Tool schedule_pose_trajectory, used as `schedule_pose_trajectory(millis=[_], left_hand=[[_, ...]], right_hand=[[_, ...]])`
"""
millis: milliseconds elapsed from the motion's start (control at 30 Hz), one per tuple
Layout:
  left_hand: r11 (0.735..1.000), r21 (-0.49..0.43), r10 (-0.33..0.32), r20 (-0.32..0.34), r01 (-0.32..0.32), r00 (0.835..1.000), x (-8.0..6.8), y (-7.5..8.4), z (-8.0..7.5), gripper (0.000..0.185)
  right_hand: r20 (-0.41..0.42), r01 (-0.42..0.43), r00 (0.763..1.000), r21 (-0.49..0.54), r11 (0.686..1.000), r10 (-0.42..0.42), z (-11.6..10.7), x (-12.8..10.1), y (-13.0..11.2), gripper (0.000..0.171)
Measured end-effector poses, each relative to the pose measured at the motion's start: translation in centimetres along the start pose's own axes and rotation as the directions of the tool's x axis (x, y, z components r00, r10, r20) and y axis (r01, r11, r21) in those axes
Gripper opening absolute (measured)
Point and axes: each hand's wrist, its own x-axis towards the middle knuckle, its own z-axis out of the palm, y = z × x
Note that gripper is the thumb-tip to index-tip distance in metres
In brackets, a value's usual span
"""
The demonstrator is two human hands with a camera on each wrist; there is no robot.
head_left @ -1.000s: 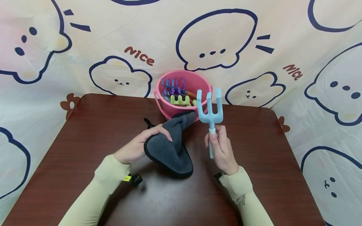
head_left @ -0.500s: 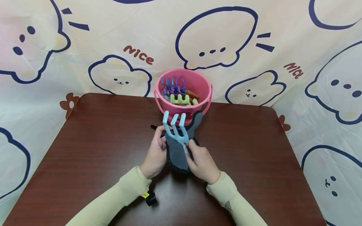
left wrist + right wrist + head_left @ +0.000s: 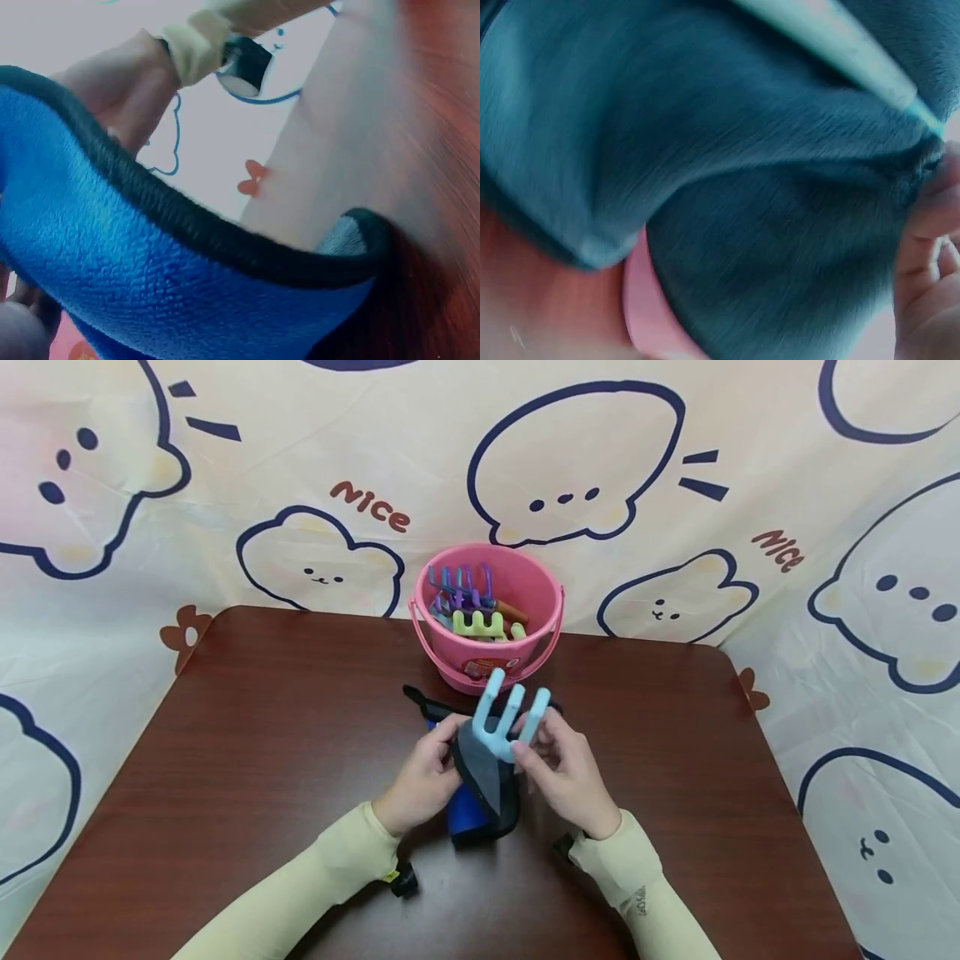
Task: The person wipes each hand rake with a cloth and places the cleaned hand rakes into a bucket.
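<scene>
Light-blue toy fork [image 3: 508, 720] sits at the counter's middle, its three prongs pointing toward 1 o'clock and its handle buried in a grey cloth [image 3: 483, 772] with a black-trimmed edge and blue underside. Left hand [image 3: 422, 777] grips the cloth from 9 o'clock, fingers curled round its fold. Right hand [image 3: 572, 771] pinches the fork at the base of the prongs from 3 o'clock, its other fingers loosely spread. Pink bucket [image 3: 540, 585] of coloured toy tools stands just beyond at 12 o'clock, near the far edge of the counter [image 3: 247, 735]. Bare wood lies open toward 9, 3 and 6 o'clock, out to the rounded corners.
</scene>
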Motion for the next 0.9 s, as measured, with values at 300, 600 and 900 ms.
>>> schedule_pose_trajectory(millis=[300, 600, 900], left_hand=[[0.994, 0.103, 0.026, 0.082, -0.035, 0.996, -0.6, -0.7, 1.1, 0.043], [0.992, 0.121, 0.009, 0.116, -0.023, 0.993, -0.7, -1.5, 1.2, 0.041], [0.981, 0.192, -0.009, 0.149, -0.020, 0.989, -0.4, -2.1, 0.9, 0.043]], right_hand=[[-0.042, -0.008, 0.999, -0.001, 1.000, 0.008, -0.4, -0.2, -0.3, 0.007], [-0.072, 0.030, 0.997, -0.014, 0.999, -0.031, -0.6, -0.1, 0.1, 0.008], [-0.122, 0.000, 0.993, -0.036, 0.999, -0.004, -0.9, 0.2, 0.6, 0.006]])
